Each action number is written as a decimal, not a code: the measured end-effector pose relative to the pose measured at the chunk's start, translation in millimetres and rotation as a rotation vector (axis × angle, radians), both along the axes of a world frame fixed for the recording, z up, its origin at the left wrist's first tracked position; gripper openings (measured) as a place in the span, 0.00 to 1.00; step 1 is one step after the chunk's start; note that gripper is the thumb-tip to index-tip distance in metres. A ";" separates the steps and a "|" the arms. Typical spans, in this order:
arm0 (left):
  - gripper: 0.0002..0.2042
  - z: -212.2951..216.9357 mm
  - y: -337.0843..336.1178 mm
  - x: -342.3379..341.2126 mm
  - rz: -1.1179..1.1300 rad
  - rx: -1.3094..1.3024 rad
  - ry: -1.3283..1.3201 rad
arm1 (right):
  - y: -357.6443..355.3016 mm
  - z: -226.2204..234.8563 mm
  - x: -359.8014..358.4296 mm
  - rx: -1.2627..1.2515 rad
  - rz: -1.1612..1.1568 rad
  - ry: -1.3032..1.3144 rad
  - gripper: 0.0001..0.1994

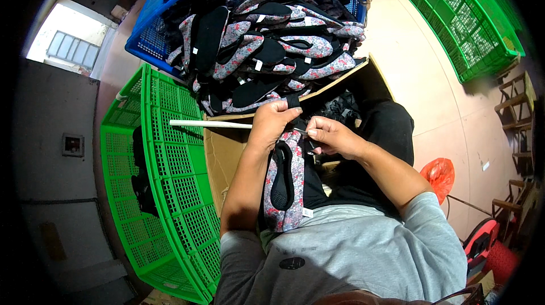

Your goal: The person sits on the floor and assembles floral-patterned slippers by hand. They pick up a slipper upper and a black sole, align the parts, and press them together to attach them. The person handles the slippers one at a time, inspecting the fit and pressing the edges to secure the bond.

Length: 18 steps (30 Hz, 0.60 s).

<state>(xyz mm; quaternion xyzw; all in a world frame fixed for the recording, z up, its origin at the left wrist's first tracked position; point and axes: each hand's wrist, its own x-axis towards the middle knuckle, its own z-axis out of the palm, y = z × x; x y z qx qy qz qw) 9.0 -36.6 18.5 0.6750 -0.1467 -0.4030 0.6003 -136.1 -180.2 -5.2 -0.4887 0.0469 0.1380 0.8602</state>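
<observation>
A floral slipper [293, 191], grey with red flowers and a black lining, hangs sole-down in front of my lap with its opening toward me. My left hand [270, 123] is closed at its upper end, pinching a black fabric strip [293, 101] between thumb and fingers. Close beside it, my right hand [334, 136] is closed in a pinch near the slipper's top edge. A thin shiny bit shows by its fingertips, too small to name. A white rod [210, 124] runs leftward from behind my left wrist; whether that hand touches it is hidden.
A large pile of similar floral slippers [272, 49] fills a blue crate [149, 35] ahead. Under my hands stands an open cardboard box [224, 157] with black pieces inside. Green crates [179, 163] stand at left, another green crate [454, 18] at far right. A red plastic bag [438, 179] lies right.
</observation>
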 end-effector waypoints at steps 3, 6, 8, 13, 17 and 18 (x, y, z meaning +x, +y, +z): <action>0.05 7.9 -8.4 2.9 -0.072 0.096 -0.213 | -2.8 -10.1 -0.6 0.012 -0.038 -0.081 0.13; 0.08 21.7 -13.5 7.5 -0.415 0.322 -0.612 | -4.4 -13.0 -2.6 0.042 -0.084 -0.076 0.13; 0.09 4.9 -11.0 3.4 -0.302 0.049 -0.563 | -2.5 -15.0 -3.4 0.059 -0.111 -0.105 0.13; 0.09 7.5 12.6 14.4 -0.136 0.074 -0.746 | -5.1 -9.7 -8.5 0.064 -0.082 -0.095 0.13; 0.16 26.4 51.9 -5.1 -0.033 0.066 -0.692 | 0.9 -14.7 -10.7 0.048 -0.026 -0.121 0.12; 0.16 27.6 62.0 -12.2 -0.042 0.006 -0.625 | 4.8 -16.9 -10.8 0.033 -0.021 -0.129 0.13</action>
